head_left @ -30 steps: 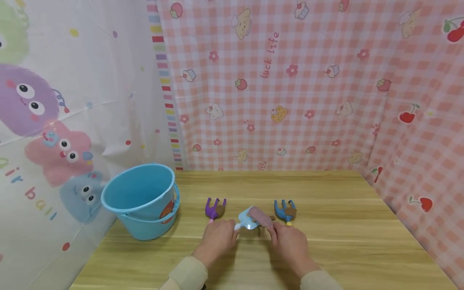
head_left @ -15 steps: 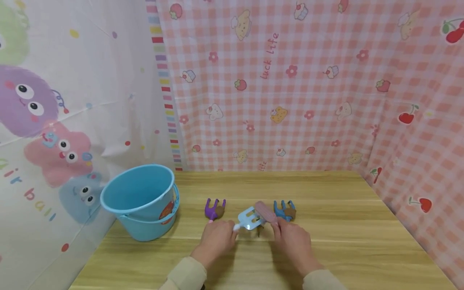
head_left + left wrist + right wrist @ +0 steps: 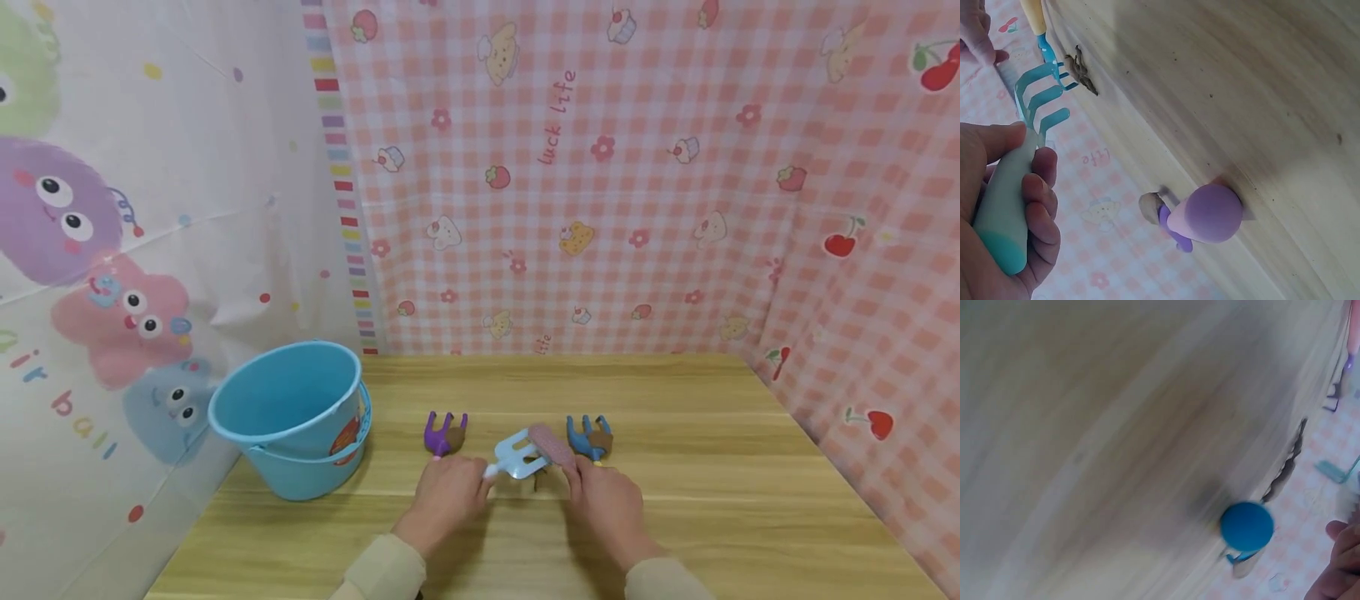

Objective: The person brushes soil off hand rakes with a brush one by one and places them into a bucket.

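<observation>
My left hand (image 3: 450,496) grips a light-blue toy hand rake (image 3: 512,468) by its pale handle (image 3: 1005,197), tines pointing right. The right hand (image 3: 609,507) pinches the near end of an oblong, textured pinkish-grey piece (image 3: 550,445), whose kind does not show clearly. This piece overlaps the rake's tines in the head view. Brown, twig-like debris (image 3: 1083,72) lies on the table below them. Beyond the left hand stands a purple toy fork (image 3: 437,438) with a brown lump (image 3: 455,439) at its tines. A blue toy fork (image 3: 578,437) with another brown lump (image 3: 601,441) is beyond the right hand.
A light-blue bucket (image 3: 307,467) with its handle down stands at the table's left side. The wooden table (image 3: 720,500) ends against a pink checked cloth (image 3: 637,183) at the back and right. A white patterned sheet (image 3: 247,208) hangs at left.
The right hand has shifted slightly right with the pinkish-grey piece, uncovering more of the rake's tines, then dipped a little. The left hand and its rake stay nearly in place.
</observation>
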The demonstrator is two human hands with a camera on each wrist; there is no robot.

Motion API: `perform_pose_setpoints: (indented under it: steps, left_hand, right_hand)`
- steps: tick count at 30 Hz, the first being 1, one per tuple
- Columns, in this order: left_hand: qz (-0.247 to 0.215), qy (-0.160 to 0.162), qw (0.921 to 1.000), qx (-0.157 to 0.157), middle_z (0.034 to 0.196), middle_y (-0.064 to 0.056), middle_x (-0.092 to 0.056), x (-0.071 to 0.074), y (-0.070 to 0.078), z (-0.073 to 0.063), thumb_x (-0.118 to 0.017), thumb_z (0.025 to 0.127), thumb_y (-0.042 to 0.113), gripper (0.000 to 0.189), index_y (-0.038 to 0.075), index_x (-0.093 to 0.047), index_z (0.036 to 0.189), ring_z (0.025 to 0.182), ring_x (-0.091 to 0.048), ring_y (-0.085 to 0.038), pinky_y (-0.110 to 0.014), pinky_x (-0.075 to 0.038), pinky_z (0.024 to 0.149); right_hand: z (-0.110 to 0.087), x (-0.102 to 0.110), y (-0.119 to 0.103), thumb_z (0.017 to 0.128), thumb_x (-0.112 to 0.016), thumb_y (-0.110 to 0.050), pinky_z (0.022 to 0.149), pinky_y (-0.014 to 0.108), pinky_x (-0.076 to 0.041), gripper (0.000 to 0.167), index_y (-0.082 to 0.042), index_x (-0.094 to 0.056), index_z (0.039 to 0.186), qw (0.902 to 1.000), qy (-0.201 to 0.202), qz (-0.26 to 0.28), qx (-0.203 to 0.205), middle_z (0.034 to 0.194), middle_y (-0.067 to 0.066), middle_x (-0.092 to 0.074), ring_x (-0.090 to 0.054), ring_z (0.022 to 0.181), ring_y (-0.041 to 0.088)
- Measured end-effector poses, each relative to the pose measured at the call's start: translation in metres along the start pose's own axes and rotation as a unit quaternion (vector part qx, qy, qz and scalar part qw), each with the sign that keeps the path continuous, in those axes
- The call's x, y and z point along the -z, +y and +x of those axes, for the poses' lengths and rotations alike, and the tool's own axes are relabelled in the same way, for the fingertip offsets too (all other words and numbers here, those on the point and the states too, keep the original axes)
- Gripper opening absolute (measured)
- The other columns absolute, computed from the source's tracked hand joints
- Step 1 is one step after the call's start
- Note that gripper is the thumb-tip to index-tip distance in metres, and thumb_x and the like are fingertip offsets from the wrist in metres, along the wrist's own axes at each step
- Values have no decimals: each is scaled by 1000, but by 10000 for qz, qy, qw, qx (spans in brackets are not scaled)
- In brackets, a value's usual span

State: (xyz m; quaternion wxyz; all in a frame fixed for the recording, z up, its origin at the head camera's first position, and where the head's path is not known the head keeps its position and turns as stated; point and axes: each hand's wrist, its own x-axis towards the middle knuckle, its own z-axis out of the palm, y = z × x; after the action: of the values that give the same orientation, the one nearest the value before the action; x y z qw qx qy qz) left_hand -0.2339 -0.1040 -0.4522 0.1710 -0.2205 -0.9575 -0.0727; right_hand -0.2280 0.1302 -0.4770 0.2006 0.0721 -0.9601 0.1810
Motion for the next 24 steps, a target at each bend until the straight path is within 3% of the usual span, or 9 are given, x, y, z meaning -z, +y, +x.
perform_pose_setpoints:
  steps: [4, 8, 10, 13, 16, 18, 24]
  left_hand:
    - [-8, 37, 10000, -34, 56, 9, -43, 0, -2, 0, -69, 91, 28, 33, 19, -49, 65, 49, -45, -10, -31, -40, 50]
    - [-39, -57, 10000, 58, 55, 8, -42, 1, -3, 3, -68, 92, 29, 35, 20, -47, 65, 49, -45, -11, -31, -39, 46]
    - [-35, -127, 9999, 73, 55, 8, -41, 1, -3, 4, -68, 92, 29, 37, 20, -46, 64, 49, -45, -11, -30, -38, 45]
    - [27, -113, 9999, -20, 55, 9, -43, 2, -1, 5, -69, 91, 30, 38, 20, -45, 62, 49, -46, -10, -30, -39, 46]
    - [114, -31, 9998, -153, 54, 9, -44, 3, 2, 5, -71, 89, 31, 39, 20, -46, 62, 48, -46, -10, -30, -40, 46]
    - [149, -49, 9997, -182, 54, 9, -43, 3, 3, 6, -71, 89, 31, 39, 21, -46, 61, 48, -46, -10, -30, -40, 46]
    - [162, -128, 9996, -178, 54, 9, -42, 4, 4, 5, -70, 90, 32, 40, 21, -44, 61, 48, -46, -10, -30, -39, 46]
  right_hand:
    - [2, 5, 11, 98, -60, -26, 49, 49, -47, 23, -6, -66, 89, 9988, -282, -58, -394, 73, 16, -66, -65, 64, 37]
    - [2, 9, 6, 99, -59, -26, 48, 45, -46, 23, -5, -66, 92, 9989, -163, 163, -410, 70, 11, -64, -63, 61, 31]
    - [2, 10, -1, 99, -60, -27, 46, 40, -43, 22, -8, -66, 90, 9990, -38, 405, -168, 64, 5, -59, -58, 55, 24]
    - [1, 9, -13, 97, -64, -26, 45, 33, -38, 18, -12, -66, 88, 9964, 85, 646, 541, 60, -5, -52, -48, 51, 13]
    - [-1, 6, -19, 95, -66, -25, 44, 32, -37, 18, -15, -64, 81, 9934, 122, 631, 955, 58, -8, -49, -45, 49, 11]
    - [-3, 5, -19, 94, -67, -24, 45, 34, -39, 17, -16, -63, 80, 9950, 129, 561, 814, 60, -7, -51, -50, 51, 14]
    - [-2, 11, -3, 97, -63, -24, 47, 46, -44, 17, -10, -66, 87, 9994, -22, 303, -173, 66, 8, -61, -63, 59, 32]
